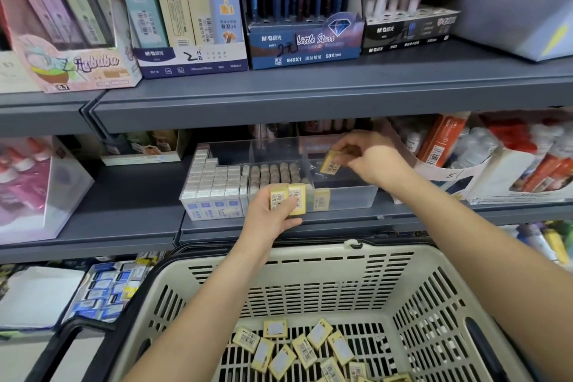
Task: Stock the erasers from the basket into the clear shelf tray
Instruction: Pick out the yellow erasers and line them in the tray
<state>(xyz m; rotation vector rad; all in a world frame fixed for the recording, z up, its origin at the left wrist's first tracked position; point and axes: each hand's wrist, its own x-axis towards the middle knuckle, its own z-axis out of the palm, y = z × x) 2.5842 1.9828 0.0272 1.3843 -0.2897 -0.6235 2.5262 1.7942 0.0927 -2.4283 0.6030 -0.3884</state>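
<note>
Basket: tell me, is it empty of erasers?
No, many yellow erasers lie loose on the floor of the basket.

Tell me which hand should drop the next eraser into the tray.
Right: the right hand pinches a small yellow eraser above the clear plastic tray; the left hand holds two erasers outside it.

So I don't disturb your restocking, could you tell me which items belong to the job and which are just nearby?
Job: basket, yellow erasers in it, clear tray, two erasers in left hand, one eraser in right hand.
Nearby: pencil boxes above, white packs in the tray's left section.
</note>
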